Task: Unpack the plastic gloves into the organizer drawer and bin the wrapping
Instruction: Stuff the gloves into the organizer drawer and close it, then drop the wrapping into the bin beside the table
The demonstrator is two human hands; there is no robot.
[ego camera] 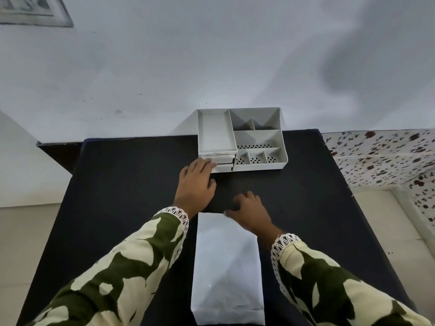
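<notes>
Palm-down, left hand (196, 182) reaching the organizer drawer (222, 163), right hand (250, 212) spread over white bag (227, 267)

Reached forward with left hand (196, 184), palm down, fingers (208, 164) extended and loosely together. Held right hand (250, 211) lower and nearer, palm down, fingers curled and spread. Both forearms in patterned sleeves (329, 278).

My left hand (196, 182) has its fingertips on the front of the grey organizer (240, 140), at the drawers. My right hand (250, 211), fingers spread, sits at the top edge of the white bag (226, 274) on the black table (122, 184).
</notes>
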